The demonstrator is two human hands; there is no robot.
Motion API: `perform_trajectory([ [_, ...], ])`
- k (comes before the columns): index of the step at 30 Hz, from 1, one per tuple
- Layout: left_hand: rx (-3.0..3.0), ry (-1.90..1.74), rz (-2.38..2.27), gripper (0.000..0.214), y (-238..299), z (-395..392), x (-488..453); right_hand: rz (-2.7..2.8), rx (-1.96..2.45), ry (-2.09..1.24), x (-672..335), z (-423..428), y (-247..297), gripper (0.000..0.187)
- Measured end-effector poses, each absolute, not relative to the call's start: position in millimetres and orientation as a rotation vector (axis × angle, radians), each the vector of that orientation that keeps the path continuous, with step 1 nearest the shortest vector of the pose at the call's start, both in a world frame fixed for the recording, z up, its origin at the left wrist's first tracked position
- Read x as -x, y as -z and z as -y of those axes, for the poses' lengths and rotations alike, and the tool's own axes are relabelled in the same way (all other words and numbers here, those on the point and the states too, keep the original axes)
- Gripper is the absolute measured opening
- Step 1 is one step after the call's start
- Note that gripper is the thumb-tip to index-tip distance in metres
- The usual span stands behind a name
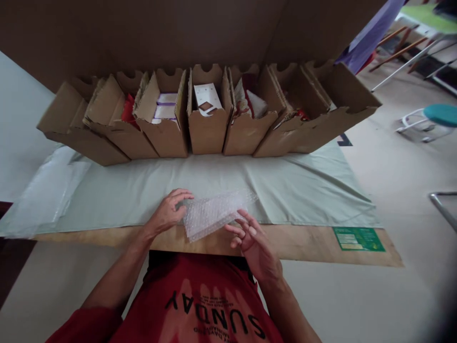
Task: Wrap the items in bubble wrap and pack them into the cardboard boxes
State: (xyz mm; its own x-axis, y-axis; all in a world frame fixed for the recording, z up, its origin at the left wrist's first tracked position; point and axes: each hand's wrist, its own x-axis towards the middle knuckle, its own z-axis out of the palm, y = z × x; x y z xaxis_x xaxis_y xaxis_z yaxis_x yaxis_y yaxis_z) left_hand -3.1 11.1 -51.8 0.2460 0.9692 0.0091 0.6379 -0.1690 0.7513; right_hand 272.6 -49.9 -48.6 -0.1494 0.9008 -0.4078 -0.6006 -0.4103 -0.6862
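Observation:
A piece of clear bubble wrap (214, 212) lies near the front edge of the table, half on the pale green cloth (303, 186). My left hand (169, 212) grips its left end with curled fingers. My right hand (250, 238) sits at its lower right edge, fingers bent and touching the wrap from below. Whether anything is inside the wrap cannot be seen.
A row of several open cardboard bins (207, 121) stands along the back, holding white, purple and red packets. A clear plastic sheet (46, 190) lies at the left. A green label (359, 238) sticks on the wooden table edge. A teal stool (441, 116) stands at right.

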Motion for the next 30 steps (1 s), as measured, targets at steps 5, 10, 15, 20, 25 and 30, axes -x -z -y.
perform_trajectory([
  [5,-2.044,-0.483,-1.310,0.072,53,11,20,0.302,0.934,-1.802,-274,52,49,0.047],
  [10,-1.967,-0.665,-1.412,0.029,61,-1,3,0.340,0.923,-1.872,-262,50,45,0.046],
  [15,-1.997,-0.759,-1.474,0.022,69,-12,-2,0.535,1.102,-1.770,-277,61,51,0.051],
  [20,-2.187,-0.485,-1.267,0.064,73,2,16,1.292,1.535,-1.759,-317,74,49,0.060],
  [25,-2.204,-0.393,-1.231,0.076,71,5,20,2.051,1.744,-1.163,-326,52,34,0.047],
  [30,-2.147,-0.345,-1.192,0.085,60,3,18,2.422,1.620,-0.931,-305,30,29,0.055],
])
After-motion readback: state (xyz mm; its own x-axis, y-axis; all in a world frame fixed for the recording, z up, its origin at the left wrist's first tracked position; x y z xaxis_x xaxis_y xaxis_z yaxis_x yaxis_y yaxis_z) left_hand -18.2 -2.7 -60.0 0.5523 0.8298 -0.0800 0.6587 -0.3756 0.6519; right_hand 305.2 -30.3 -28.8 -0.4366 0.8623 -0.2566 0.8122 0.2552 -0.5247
